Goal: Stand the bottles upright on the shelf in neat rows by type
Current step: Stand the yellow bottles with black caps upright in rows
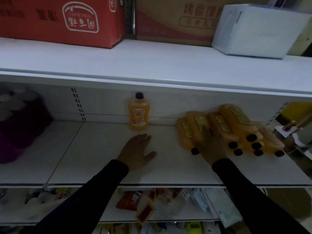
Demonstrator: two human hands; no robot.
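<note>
Bottles (228,130) lay heaped at three o'clock, right hand (211,146) reaching in, its grip unclear; left hand (136,151) spread. A careless pull could roll them off the shelf (94,149).

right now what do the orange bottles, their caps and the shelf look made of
Bottles: probably clear plastic, since the orange liquid shows through the walls; paper-like yellow labels. The upright bottle looks the same.
Caps: black, matte, likely plastic.
Shelf: smooth white board, perhaps painted metal, given the slotted uprights behind it; the dim light leaves it open.
</note>
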